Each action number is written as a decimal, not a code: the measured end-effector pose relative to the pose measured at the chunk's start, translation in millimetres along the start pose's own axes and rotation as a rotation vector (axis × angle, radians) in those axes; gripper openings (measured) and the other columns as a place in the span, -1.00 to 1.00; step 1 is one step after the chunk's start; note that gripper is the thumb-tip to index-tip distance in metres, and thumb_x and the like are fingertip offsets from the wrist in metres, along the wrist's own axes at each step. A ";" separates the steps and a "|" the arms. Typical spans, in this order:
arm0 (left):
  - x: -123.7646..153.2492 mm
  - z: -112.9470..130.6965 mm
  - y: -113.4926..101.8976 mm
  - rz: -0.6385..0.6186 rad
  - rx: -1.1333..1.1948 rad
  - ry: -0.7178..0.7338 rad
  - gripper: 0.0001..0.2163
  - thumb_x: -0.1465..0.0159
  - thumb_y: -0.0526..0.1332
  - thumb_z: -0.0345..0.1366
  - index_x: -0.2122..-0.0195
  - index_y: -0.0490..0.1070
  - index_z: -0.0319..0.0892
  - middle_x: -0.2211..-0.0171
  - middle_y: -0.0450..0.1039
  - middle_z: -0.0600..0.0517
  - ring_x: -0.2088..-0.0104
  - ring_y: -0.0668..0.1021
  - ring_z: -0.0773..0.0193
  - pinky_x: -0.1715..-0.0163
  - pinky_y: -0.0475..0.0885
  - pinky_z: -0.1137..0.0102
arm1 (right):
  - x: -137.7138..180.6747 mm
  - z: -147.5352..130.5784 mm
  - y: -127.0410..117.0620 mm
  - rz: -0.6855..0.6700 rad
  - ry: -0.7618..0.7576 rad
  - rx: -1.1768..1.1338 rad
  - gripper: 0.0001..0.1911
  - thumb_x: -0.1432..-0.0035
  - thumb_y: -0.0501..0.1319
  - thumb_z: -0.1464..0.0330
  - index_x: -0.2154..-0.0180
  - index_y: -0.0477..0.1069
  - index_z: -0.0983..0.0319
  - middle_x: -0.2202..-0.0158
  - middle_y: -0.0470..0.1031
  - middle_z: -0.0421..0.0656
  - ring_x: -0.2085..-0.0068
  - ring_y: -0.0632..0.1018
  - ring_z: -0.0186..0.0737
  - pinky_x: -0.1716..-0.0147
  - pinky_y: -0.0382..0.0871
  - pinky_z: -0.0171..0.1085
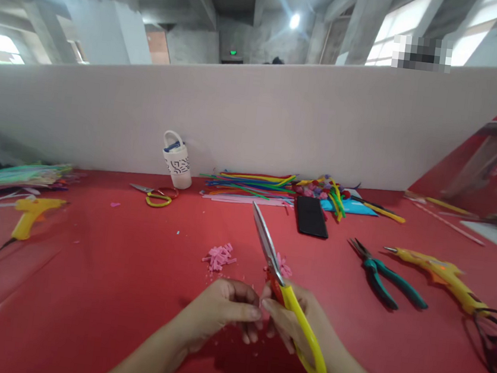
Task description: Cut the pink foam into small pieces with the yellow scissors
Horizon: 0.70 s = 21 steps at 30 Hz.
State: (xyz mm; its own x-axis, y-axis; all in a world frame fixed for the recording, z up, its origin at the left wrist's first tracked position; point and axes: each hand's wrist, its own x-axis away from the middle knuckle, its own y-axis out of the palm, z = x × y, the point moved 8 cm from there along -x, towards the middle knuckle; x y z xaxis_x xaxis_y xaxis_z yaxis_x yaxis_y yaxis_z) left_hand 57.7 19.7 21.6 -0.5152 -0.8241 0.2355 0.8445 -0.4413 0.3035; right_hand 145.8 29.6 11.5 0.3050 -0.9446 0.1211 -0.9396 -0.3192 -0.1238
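My right hand [290, 317] is closed on a pair of scissors [300, 319] with yellow handles and long metal blades. The blades point up and away, looking shut or nearly so. Close beside it, my left hand [232, 310] has thumb and forefinger pinched together; whatever they hold is too small or hidden to name. Both hands' fingertips almost meet above the red table [128, 292]. Beyond the left hand lies a small pile of pink cut pieces [219, 257]. Another pink heap [284, 266] sits partly behind the scissors. Tiny pink scraps are scattered below the hands.
At right lie green-handled pliers [384, 277] and a yellow glue gun [445, 275]; a second glue gun [32, 213] is at left. Along the white partition [256, 115] are a tumbler [178, 163], other scissors [157, 199], colourful pipe cleaners [248, 185] and a phone [311, 216].
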 end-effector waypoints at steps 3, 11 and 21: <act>0.0 -0.4 -0.3 -0.012 -0.019 -0.013 -0.94 0.03 0.19 -0.41 0.52 0.40 -0.31 0.59 0.40 0.03 0.64 0.42 0.41 0.60 0.31 0.50 | 0.1 -3.1 4.4 -0.025 0.002 0.005 -0.80 0.03 0.07 0.22 0.49 0.19 0.24 0.75 0.19 -0.38 0.80 0.15 -0.53 0.85 0.04 -0.51; 0.8 9.2 -8.8 0.156 -0.174 0.116 -0.97 0.01 0.15 -0.45 0.54 0.37 -0.26 0.65 0.34 0.08 0.61 0.40 0.38 0.53 0.29 0.46 | 2.7 -9.5 0.5 0.031 0.032 0.017 -0.88 0.09 0.07 0.34 0.54 0.12 0.21 0.75 0.18 -0.39 0.79 0.13 -0.54 0.83 -0.02 -0.50; -3.0 1.2 -13.3 0.244 -0.209 0.146 -0.96 0.07 0.20 -0.40 0.57 0.34 -0.24 0.67 0.31 0.10 0.63 0.36 0.39 0.58 0.23 0.48 | 2.5 -9.4 0.2 0.082 0.037 0.001 -0.90 0.12 0.06 0.37 0.55 0.11 0.20 0.76 0.15 -0.40 0.77 0.11 -0.52 0.79 -0.05 -0.46</act>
State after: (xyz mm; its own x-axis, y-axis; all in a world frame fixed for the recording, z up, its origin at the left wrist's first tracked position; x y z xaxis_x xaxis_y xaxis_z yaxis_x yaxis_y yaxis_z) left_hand 47.9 28.5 17.9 -0.2806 -0.9498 0.1384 0.9597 -0.2755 0.0552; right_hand 144.9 27.9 20.9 0.2215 -0.9640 0.1470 -0.9609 -0.2414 -0.1355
